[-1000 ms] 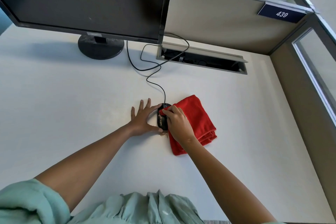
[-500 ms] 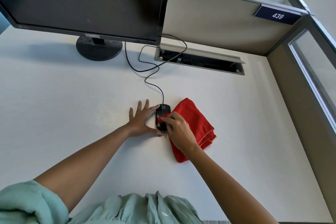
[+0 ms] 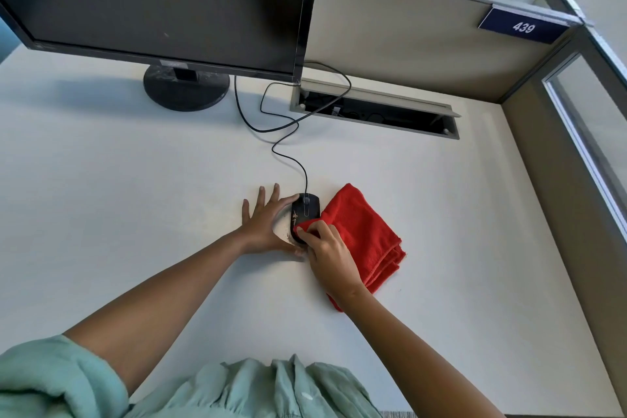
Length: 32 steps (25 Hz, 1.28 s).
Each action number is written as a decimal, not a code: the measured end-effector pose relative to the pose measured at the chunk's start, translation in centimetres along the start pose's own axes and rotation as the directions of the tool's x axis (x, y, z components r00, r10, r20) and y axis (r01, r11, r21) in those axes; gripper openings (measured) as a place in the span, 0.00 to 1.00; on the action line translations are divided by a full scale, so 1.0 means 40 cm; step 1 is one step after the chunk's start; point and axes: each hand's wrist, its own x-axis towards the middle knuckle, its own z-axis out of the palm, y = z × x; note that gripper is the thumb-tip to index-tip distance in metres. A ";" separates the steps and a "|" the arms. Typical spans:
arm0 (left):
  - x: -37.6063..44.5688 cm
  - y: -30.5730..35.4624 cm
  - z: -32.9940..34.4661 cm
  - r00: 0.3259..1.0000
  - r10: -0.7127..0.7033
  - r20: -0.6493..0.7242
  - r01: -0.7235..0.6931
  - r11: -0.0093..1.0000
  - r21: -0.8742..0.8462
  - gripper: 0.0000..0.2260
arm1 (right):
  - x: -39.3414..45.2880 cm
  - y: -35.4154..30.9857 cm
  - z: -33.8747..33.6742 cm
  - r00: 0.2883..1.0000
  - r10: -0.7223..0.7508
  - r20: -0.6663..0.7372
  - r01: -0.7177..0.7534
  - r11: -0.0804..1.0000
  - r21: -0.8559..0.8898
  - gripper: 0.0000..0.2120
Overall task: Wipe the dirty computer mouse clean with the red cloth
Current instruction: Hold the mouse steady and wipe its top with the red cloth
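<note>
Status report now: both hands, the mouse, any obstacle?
Left hand steadies black corded computer mouse. Right hand presses red cloth corner on its near end; pale smudges on its left side. No obstacle.

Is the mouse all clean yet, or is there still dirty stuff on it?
Not yet. The left hand steadies the mouse while the right hand rubs a corner of the red cloth on its near end. Pale smudges show on the mouse's left side, so that part is left to wipe.

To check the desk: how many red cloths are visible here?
1. The red cloth lies folded right of the mouse, one corner under the right hand.
</note>
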 end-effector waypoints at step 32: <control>-0.001 0.015 0.005 0.998 -0.035 -0.050 0.036 0.999 0.018 0.50 | 0.113 -0.001 -0.054 1.000 0.011 0.010 -0.011 0.998 0.056 0.15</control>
